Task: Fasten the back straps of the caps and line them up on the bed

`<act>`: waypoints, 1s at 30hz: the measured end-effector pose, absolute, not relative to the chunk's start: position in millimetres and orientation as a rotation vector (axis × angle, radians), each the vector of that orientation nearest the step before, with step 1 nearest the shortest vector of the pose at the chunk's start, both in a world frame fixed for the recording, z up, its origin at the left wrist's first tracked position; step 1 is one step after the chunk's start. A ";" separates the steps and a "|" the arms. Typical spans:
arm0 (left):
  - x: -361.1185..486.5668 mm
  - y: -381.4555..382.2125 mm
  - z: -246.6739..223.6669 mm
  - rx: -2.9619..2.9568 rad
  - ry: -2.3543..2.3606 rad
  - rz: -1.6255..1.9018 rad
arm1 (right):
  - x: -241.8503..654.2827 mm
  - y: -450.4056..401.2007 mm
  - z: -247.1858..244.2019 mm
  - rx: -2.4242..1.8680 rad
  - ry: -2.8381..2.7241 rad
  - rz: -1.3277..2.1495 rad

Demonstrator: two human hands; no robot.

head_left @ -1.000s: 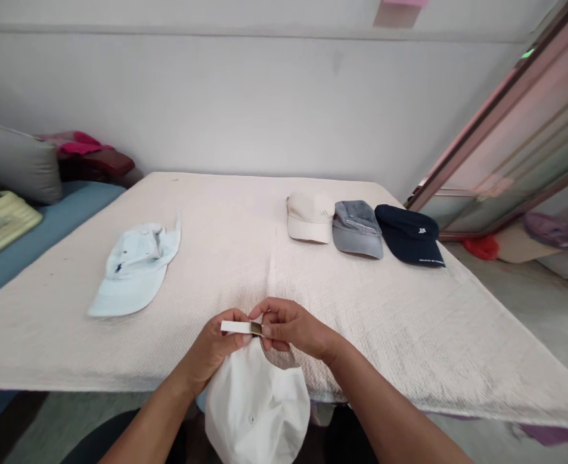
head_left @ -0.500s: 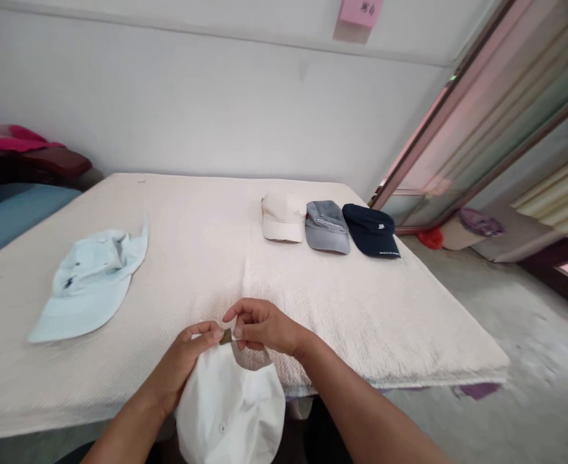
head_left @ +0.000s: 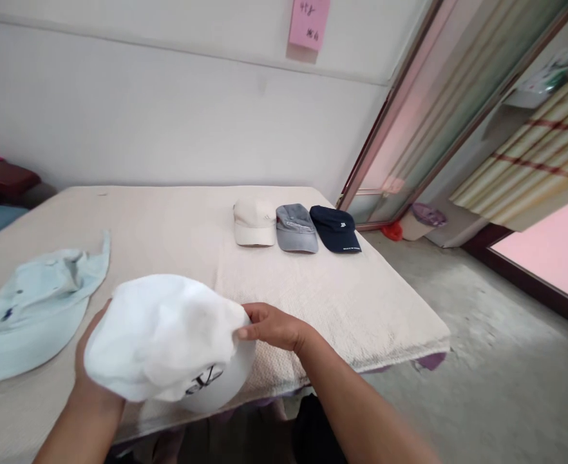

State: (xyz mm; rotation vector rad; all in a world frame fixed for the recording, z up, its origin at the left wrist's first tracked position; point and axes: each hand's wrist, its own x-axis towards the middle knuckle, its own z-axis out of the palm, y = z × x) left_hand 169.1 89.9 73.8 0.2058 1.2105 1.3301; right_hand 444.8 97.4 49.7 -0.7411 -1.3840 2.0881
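A white baseball cap (head_left: 163,335) with black lettering on its front is held up over the near edge of the bed. My left hand (head_left: 88,374) supports it from the left, its fingers mostly hidden behind the crown. On the right, my right hand (head_left: 274,327) pinches the cap's edge near the brim between thumb and fingers. A pale blue cap (head_left: 42,303) lies on the cover to the left, its strap end sticking up. Farther back, a cream cap (head_left: 255,222), a grey cap (head_left: 297,229) and a navy cap (head_left: 335,229) sit side by side in a row.
The caps lie on a bed with a cream textured cover (head_left: 168,225), against a white wall. A pink note (head_left: 310,24) hangs on the wall. To the right are a glazed door frame, a bin (head_left: 419,222), a curtain (head_left: 530,154) and concrete floor.
The white cap has been raised and turned, so its lettered front now shows. My hands have left the back strap and hold its sides. The view has swung right.
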 end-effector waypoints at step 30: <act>265.3 101.3 47.7 0.324 1.046 1.106 | 725.9 72.6 -10.6 -1.803 -0.569 0.324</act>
